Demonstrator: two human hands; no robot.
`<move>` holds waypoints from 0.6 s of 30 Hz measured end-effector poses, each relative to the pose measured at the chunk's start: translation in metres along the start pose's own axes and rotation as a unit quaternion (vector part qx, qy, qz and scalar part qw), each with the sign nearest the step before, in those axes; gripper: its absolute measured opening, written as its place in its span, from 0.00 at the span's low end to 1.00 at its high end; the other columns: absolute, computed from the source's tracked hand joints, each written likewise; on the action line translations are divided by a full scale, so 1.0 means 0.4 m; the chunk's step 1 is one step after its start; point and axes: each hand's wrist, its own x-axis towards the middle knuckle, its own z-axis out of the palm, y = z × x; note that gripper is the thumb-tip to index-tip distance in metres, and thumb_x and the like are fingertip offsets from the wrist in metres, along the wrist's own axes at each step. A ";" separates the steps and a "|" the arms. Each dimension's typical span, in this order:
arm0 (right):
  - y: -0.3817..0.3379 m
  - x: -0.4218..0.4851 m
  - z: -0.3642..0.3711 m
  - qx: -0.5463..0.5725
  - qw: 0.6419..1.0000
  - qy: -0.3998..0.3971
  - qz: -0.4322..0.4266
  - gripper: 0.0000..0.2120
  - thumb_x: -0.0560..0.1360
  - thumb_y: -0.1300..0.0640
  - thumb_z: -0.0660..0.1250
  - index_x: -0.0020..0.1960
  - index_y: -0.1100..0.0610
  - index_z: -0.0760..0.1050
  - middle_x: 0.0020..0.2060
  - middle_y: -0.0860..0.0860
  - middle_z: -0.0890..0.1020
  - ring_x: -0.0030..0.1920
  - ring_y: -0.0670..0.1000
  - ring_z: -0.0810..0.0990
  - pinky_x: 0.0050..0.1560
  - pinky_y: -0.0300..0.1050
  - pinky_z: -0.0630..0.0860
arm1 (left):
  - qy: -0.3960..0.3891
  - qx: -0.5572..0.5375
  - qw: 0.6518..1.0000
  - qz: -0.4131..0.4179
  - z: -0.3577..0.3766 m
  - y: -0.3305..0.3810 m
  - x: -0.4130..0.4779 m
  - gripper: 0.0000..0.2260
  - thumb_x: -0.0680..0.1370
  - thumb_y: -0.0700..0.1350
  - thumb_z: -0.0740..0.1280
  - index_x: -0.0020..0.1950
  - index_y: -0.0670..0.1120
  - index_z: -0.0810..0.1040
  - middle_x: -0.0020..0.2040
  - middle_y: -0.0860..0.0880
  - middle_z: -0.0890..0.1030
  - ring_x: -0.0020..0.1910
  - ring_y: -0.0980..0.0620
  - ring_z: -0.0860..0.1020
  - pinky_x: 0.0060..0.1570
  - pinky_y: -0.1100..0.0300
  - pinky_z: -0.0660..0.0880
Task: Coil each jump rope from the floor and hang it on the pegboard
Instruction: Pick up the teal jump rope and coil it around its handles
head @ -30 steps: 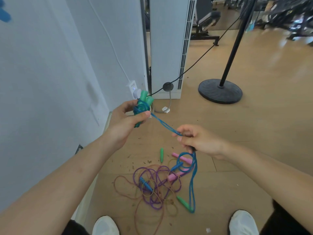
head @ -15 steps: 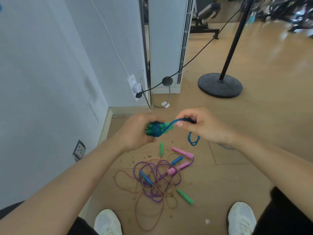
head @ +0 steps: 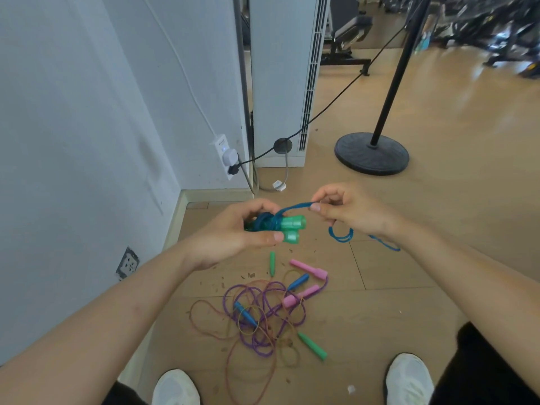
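My left hand [head: 233, 232] grips the two green handles [head: 290, 229] of a blue jump rope, with blue cord wound around them. My right hand [head: 350, 213] pinches the blue cord [head: 295, 206] just right of the handles; the remaining cord hangs in small loops [head: 340, 234] below that hand. On the floor below lies a tangle of other ropes: a purple cord [head: 263, 317] with pink handles [head: 306, 268], an orange-brown cord [head: 210, 320], blue handles [head: 245, 314] and green handles [head: 312, 346]. No pegboard is in sight.
A white wall [head: 73, 141] with sockets runs along the left. A white floor unit [head: 280, 83] stands ahead, with a black cable [head: 336, 95] strung across. A black stand with a round base [head: 371, 154] sits to the right. My white shoes [head: 175, 387] are at the bottom edge.
The handles came down from in front of the socket and turned sideways. My right hand rose from near the floor tangle to beside them, taking up the blue cord, now mostly wound or looped.
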 end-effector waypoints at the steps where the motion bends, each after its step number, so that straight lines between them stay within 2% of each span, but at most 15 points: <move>1: 0.004 -0.001 0.001 0.009 1.000 -0.012 0.006 0.04 0.77 0.63 0.69 0.46 0.55 0.79 0.33 0.49 0.83 0.34 0.50 0.80 0.39 0.42 0.78 | 0.009 -0.027 1.000 -0.006 -0.003 -0.002 0.001 0.12 0.75 0.43 0.74 0.58 0.50 0.80 0.50 0.50 0.82 0.48 0.56 0.80 0.50 0.61 0.77; 3: 0.010 -0.003 0.004 0.017 0.999 -0.041 0.017 0.05 0.77 0.66 0.68 0.48 0.57 0.77 0.35 0.50 0.84 0.35 0.50 0.82 0.41 0.40 0.79 | 0.027 -0.084 0.996 -0.020 -0.010 -0.003 0.002 0.13 0.75 0.44 0.74 0.59 0.51 0.80 0.51 0.51 0.83 0.49 0.55 0.81 0.49 0.58 0.78; 7: 0.012 -0.016 0.025 0.014 0.994 -0.106 0.034 0.07 0.77 0.69 0.66 0.49 0.58 0.75 0.39 0.51 0.86 0.41 0.46 0.84 0.47 0.36 0.77 | 0.054 -0.201 0.978 -0.030 -0.022 0.003 0.002 0.18 0.77 0.43 0.71 0.64 0.57 0.79 0.62 0.47 0.80 0.52 0.53 0.80 0.48 0.58 0.77; 10: 0.009 -0.025 0.044 0.004 0.990 -0.134 0.048 0.06 0.78 0.66 0.66 0.49 0.57 0.76 0.44 0.56 0.86 0.44 0.44 0.83 0.49 0.33 0.75 | 0.074 -0.288 0.954 -0.037 -0.021 0.015 0.000 0.18 0.74 0.45 0.70 0.63 0.56 0.81 0.58 0.51 0.81 0.52 0.54 0.80 0.47 0.59 0.79; 13: 0.009 -0.032 0.060 0.020 0.985 -0.163 0.053 0.05 0.79 0.65 0.66 0.51 0.57 0.78 0.46 0.57 0.85 0.46 0.44 0.82 0.51 0.34 0.74 | 0.115 -0.335 0.934 -0.039 -0.023 0.019 0.004 0.16 0.73 0.45 0.70 0.61 0.52 0.82 0.54 0.52 0.82 0.51 0.55 0.81 0.48 0.60 0.80; 16: 0.009 -0.032 0.068 0.020 0.982 -0.175 0.062 0.06 0.80 0.62 0.65 0.55 0.57 0.79 0.51 0.56 0.85 0.48 0.43 0.82 0.53 0.35 0.74 | 0.167 -0.361 0.916 -0.045 -0.034 0.017 0.011 0.12 0.75 0.43 0.70 0.59 0.50 0.82 0.53 0.51 0.83 0.51 0.55 0.82 0.49 0.59 0.81; 18: 0.008 -0.031 0.068 0.031 0.981 -0.179 0.071 0.08 0.81 0.60 0.64 0.58 0.57 0.78 0.50 0.55 0.85 0.47 0.44 0.83 0.52 0.37 0.76 | 0.199 -0.359 0.910 -0.050 -0.042 0.012 0.015 0.08 0.78 0.42 0.69 0.56 0.50 0.83 0.52 0.51 0.83 0.51 0.55 0.82 0.48 0.60 0.80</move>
